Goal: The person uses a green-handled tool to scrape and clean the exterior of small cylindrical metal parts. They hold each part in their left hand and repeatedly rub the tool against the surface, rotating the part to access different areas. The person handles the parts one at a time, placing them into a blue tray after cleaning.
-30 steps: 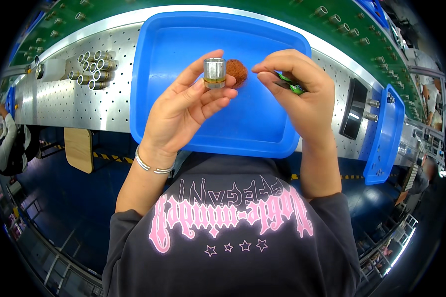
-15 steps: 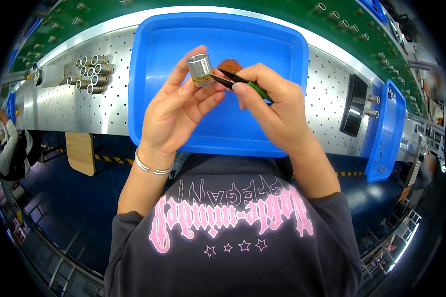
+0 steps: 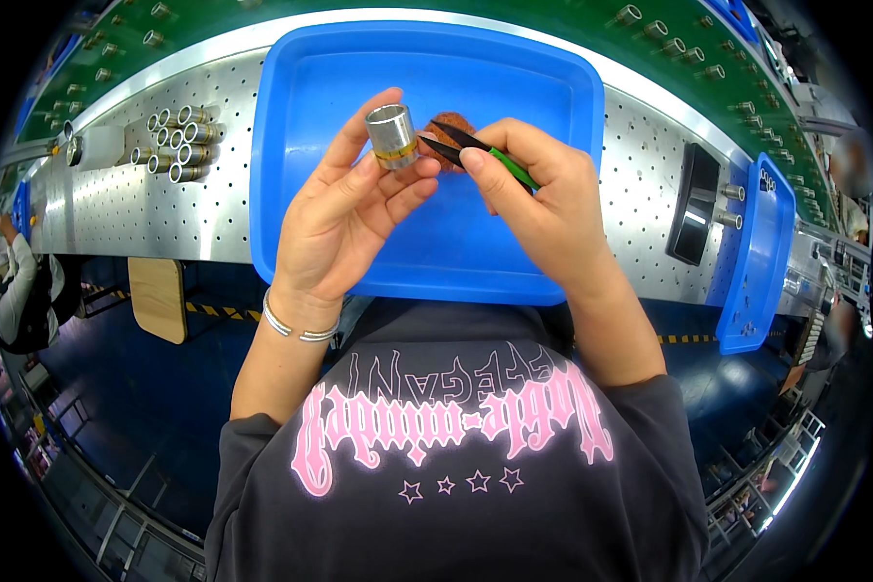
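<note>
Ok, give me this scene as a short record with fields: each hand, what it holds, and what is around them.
left hand: holds a small metal cylinder with a yellowish band, between thumb and fingers
right hand: grips green-handled snips, black tips pointing at the cylinder
below hands: blue tray with a brown pad
tray support: perforated metal bench
far left: cluster of metal tubes
far right: second blue tray

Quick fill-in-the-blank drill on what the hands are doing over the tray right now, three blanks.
1. The left hand holds a small metal ____ with a yellow band.
2. The right hand holds black snips with a ____ handle.
3. Both hands work above a ____ plastic tray.

Missing words: cylinder; green; blue
</note>
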Demonstrator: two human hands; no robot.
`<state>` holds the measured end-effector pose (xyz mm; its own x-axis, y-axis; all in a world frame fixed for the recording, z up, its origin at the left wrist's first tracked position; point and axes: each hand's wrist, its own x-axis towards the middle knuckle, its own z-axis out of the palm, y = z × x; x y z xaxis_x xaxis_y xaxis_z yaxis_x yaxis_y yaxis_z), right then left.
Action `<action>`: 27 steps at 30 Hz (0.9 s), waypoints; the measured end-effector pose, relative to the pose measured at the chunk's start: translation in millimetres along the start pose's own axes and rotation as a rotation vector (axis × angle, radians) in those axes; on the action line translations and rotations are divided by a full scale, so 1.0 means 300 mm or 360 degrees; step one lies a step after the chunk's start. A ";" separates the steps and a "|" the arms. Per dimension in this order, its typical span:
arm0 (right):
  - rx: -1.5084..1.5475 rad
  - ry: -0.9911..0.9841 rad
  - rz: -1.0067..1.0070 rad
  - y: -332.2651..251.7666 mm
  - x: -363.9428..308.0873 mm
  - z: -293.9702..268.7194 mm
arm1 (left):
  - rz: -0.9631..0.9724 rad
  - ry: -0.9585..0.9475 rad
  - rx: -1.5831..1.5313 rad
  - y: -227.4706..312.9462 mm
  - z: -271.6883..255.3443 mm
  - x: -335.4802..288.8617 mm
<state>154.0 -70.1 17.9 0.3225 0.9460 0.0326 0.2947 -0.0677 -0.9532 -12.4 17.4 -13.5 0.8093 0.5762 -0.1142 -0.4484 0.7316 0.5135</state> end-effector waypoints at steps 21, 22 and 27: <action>0.0061 -0.0014 -0.0057 0.003 -0.011 0.009 | -0.0047 0.0012 0.0008 -0.005 -0.011 -0.001; 0.0056 -0.0021 -0.0046 0.001 -0.011 0.009 | -0.0049 0.0021 0.0018 -0.006 -0.009 -0.003; 0.0167 0.0041 -0.0103 0.004 -0.015 0.017 | -0.0051 0.0038 0.0050 -0.009 -0.005 -0.003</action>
<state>148.5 -72.8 15.0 0.3295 0.9387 0.1015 0.2201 0.0282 -0.9751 -12.5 15.6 -15.9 0.8137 0.5613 -0.1508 -0.4099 0.7382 0.5358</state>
